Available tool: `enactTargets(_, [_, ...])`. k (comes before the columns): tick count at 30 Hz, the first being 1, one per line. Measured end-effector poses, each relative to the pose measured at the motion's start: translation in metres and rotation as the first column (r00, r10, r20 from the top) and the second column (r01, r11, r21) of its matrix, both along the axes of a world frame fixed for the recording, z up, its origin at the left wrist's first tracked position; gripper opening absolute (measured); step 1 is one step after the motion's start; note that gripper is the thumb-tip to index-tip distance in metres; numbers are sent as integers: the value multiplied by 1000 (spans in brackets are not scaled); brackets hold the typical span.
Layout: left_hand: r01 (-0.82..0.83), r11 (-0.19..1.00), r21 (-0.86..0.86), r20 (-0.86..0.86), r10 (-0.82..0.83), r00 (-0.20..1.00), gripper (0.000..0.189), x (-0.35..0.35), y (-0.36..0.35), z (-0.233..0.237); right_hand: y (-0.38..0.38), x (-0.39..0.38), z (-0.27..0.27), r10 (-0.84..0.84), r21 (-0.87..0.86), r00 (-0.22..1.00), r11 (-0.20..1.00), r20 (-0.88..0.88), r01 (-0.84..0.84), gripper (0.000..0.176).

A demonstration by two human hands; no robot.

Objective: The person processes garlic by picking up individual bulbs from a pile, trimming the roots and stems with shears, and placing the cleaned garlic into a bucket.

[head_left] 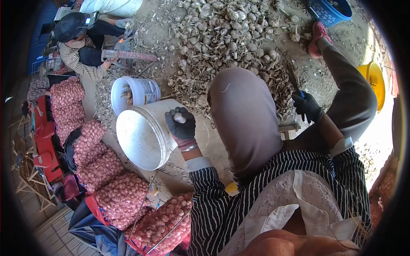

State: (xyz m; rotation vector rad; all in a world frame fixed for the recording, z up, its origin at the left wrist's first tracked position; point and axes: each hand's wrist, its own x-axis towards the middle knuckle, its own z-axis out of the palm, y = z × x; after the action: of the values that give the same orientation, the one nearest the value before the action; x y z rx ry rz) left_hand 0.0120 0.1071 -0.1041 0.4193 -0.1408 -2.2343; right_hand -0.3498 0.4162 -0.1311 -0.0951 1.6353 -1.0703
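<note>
My left hand [181, 128], in a dark glove, has its fingers wrapped round a pale garlic bulb [179, 118]. It is beside the rim of a large white bucket [143, 137] lying tipped on its side. My right hand [307, 106], gloved too, grips the blue handle of a knife [293, 77], whose dark blade points away from me over the edge of the garlic pile [230, 38]. My raised knee in grey trousers lies between the two hands.
A co-worker in a cap [81, 42] sits at the upper left beside a white bucket with scraps [134, 96]. Full red mesh sacks [121, 192] line the left side. A blue basket [329, 13] stands at the upper right, a yellow bucket [372, 83] at the right.
</note>
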Motion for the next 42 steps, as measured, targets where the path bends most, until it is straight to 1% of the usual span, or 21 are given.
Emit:
enactTargets(1, [-38, 927, -374, 535, 249, 807, 17, -11, 9, -17, 8, -3, -6, -87, -13, 994, 996, 73, 88, 23])
enactTargets(3, [-99, 975, -198, 868, 221, 444, 16, 1, 4, -89, 18, -6, -13, -164, -9, 976, 986, 141, 167, 22])
enactTargets(6, [160, 936, -312, 937, 276, 214, 33, -5, 5, -137, 26, -9, -13, -254, 82, 958, 966, 134, 245, 24])
enactTargets(7, [321, 906, -277, 954, 299, -19, 42, -5, -1, -153, 26, -8, -13, -258, 83, 956, 965, 136, 249, 25])
enactTargets(9, [424, 895, -141, 965, 219, -141, 74, 9, -27, -231, 17, -3, -5, -310, 92, 940, 950, 141, 299, 22])
enactTargets(10, [485, 873, 51, 948, 110, -297, 79, -6, -30, -216, 12, -3, 0, -284, 78, 949, 958, 138, 275, 23])
enactTargets(11, [515, 822, 241, 890, 25, -456, 85, -19, -28, -201, 6, -3, 6, -256, 62, 957, 966, 136, 250, 24])
enactTargets(13, [438, 876, 204, 638, 220, -738, 93, -26, -11, -250, -6, -9, 4, -222, 34, 969, 975, 106, 219, 24])
enactTargets(15, [501, 859, 101, 763, 257, -594, 88, -26, -7, -249, -14, -28, -13, -202, 74, 978, 977, 55, 198, 27])
enactTargets(18, [465, 859, -212, 939, 311, -146, 75, -3, -11, -234, -35, -66, -40, 204, 200, 821, 973, -533, -112, 35])
enactTargets(19, [468, 857, -216, 937, 316, -147, 75, 13, -3, -222, -41, -80, -54, 269, 226, 725, 961, -634, -159, 37])
enactTargets(21, [233, 911, -341, 939, 319, 127, 48, 39, 28, -174, -104, -101, 24, 400, 390, 776, 895, -488, -217, 40])
enactTargets(24, [-270, 936, -226, 887, 312, 340, 24, -14, 58, 2, -140, -125, -3, 477, 409, 546, 877, -688, -251, 44])
enactTargets(27, [-135, 934, -330, 899, 355, 257, 37, 30, 49, 22, -165, -124, -18, 491, 391, 556, 871, -671, -297, 49])
enactTargets(30, [192, 913, -360, 932, 359, 43, 35, 12, 52, 23, -161, -104, -28, 354, 229, 743, 935, -568, -271, 54])
enactTargets(33, [158, 987, -38, 987, 13, 159, 38, -29, 55, -5, -135, -92, -2, 484, 293, 749, 874, -452, -387, 47])
enactTargets(35, [312, 934, -172, 963, 92, 253, 33, -44, 66, -49, -114, -91, 9, 573, 338, 665, 820, -480, -462, 45])
enactTargets(37, [588, 780, -215, 973, 224, 58, 38, -64, 63, -86, -83, -95, 9, 602, 351, 579, 795, -549, -494, 43])
enactTargets(39, [664, 722, -196, 979, 188, 84, 52, -89, 60, -120, -59, -97, 14, 645, 464, 493, 764, -584, -449, 39])
enactTargets(41, [914, 398, -74, 904, 414, -108, 64, -122, 63, -136, -44, -93, 18, 654, 511, 525, 755, -545, -410, 32])
enactTargets(42, [928, 360, 91, 910, 349, -224, 78, -138, 61, -131, -38, -91, 17, 653, 499, 507, 757, -562, -422, 31])
